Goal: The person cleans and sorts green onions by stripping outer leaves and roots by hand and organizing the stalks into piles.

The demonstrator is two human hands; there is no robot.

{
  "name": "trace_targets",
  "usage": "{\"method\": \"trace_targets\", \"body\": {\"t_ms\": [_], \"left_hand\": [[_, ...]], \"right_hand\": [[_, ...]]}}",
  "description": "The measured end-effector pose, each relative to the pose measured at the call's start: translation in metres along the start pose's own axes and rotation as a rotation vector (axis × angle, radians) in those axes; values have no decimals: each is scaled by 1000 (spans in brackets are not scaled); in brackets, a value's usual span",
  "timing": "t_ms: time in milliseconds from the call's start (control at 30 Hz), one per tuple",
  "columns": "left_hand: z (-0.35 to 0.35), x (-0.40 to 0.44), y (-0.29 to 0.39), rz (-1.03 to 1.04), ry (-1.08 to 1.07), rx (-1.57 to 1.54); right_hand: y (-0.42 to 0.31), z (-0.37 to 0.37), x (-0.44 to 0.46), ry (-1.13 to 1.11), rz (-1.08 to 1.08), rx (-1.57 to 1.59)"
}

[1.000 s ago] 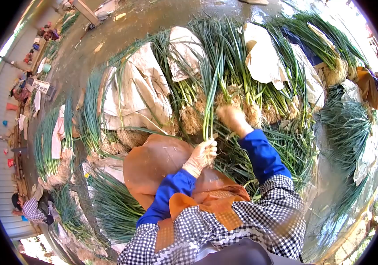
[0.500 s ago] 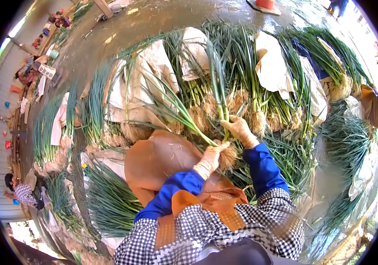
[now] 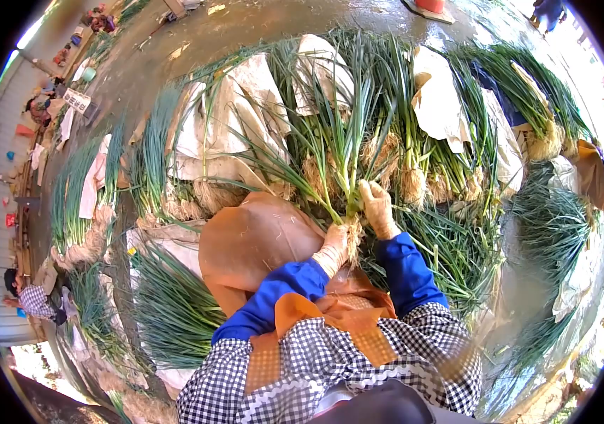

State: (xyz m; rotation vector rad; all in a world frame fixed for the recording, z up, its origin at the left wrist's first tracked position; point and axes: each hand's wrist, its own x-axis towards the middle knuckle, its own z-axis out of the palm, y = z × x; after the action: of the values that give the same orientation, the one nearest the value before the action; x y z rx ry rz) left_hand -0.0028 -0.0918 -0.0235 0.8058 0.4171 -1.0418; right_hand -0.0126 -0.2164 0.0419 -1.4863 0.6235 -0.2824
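Note:
In the head view, my left hand (image 3: 334,244) is wrapped round the base of a bunch of scallions (image 3: 344,166), just above their pale stringy roots (image 3: 353,240). Close by on the right, my right hand (image 3: 378,210) has its fingers bent against the same stalks, slightly higher up; its fingertips are partly hidden. The long green leaves fan upward and to the left, over the row of scallions lying behind. A brown apron (image 3: 256,240) covers my lap to the left of the bunch.
Rooted scallions (image 3: 413,180) line the ground ahead, partly covered by pale sacks (image 3: 235,116). A green pile (image 3: 178,311) lies at my left, loose leaves (image 3: 450,247) at my right. Another person (image 3: 33,297) sits at the far left. An orange-red object (image 3: 429,6) stands at the top.
Stalks that formed two separate groups, one slanting left and one upright, now spread in one wider fan. Both hands have shifted slightly upward, and the right hand is closer to the left.

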Motion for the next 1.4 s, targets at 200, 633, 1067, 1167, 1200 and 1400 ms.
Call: {"method": "trace_targets", "body": {"t_ms": [200, 633, 1067, 1167, 1200, 1400], "left_hand": [[-5, -5, 20, 4, -29, -7], [-6, 5, 9, 358, 238, 1], [5, -9, 13, 455, 109, 94], [14, -21, 27, 281, 11, -14], [10, -20, 25, 266, 23, -43], [-14, -18, 29, 173, -27, -202]], "right_hand": [[0, -112, -72, -7, 150, -73], [45, 27, 14, 13, -217, -282], [43, -81, 10, -255, 6, -551], [52, -15, 71, -570, 372, 469], [62, 6, 78, -580, 363, 472], [72, 89, 64, -274, 430, 873]]}}
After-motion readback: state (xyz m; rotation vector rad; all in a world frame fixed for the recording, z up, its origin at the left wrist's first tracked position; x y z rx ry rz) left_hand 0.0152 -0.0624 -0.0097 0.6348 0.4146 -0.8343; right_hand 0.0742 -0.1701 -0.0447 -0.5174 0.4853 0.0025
